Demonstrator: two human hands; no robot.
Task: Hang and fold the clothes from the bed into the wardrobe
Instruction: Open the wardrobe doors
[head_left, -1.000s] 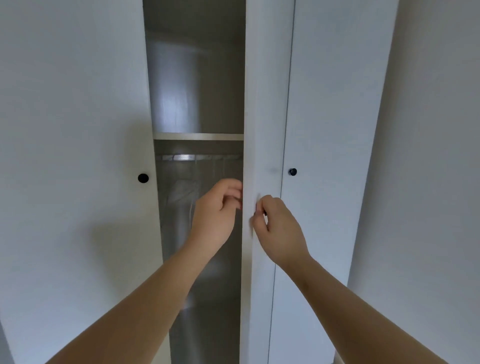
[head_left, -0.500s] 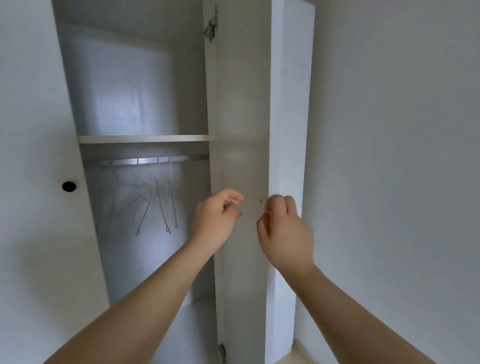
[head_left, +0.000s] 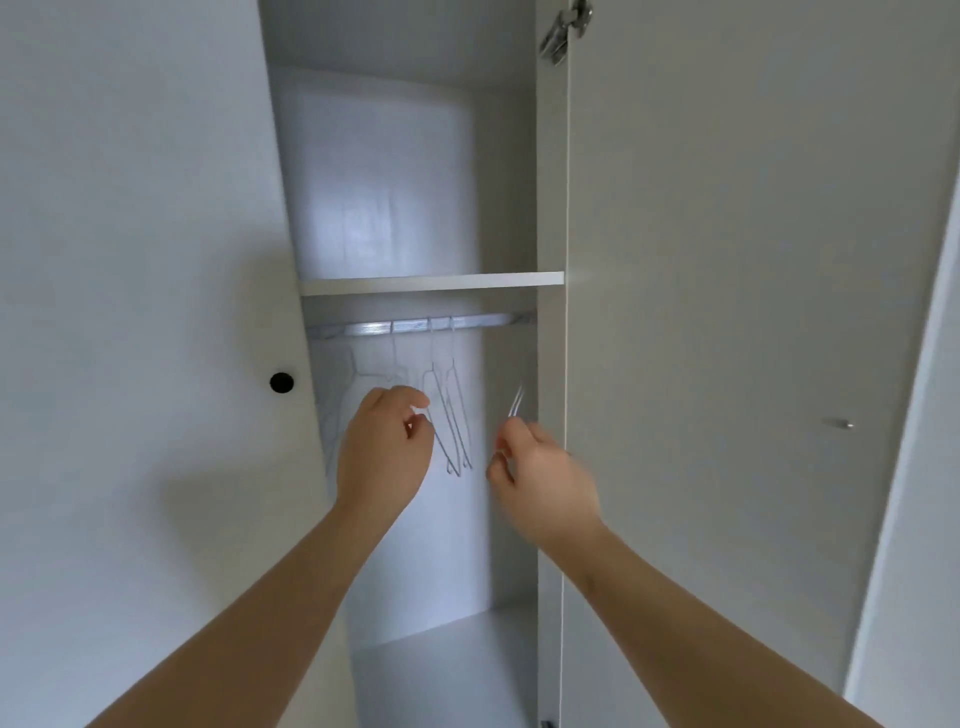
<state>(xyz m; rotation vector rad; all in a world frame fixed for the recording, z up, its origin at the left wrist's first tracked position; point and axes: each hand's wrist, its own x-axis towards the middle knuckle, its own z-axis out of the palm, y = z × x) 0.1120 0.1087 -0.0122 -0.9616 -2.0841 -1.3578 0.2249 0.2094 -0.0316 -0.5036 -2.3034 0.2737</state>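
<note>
L hand (head_left: 383, 453), R hand (head_left: 546, 486) up, half-curled

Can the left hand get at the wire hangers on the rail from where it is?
Likely yes. The right door stands wide open and the left hand is in the opening, right beside the hangers on the rail, nothing between them. The left door hides only the rail's left end.

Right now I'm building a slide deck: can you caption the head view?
At the open wardrobe, left hand and right hand reach toward hangers on the rail under a shelf.
</note>
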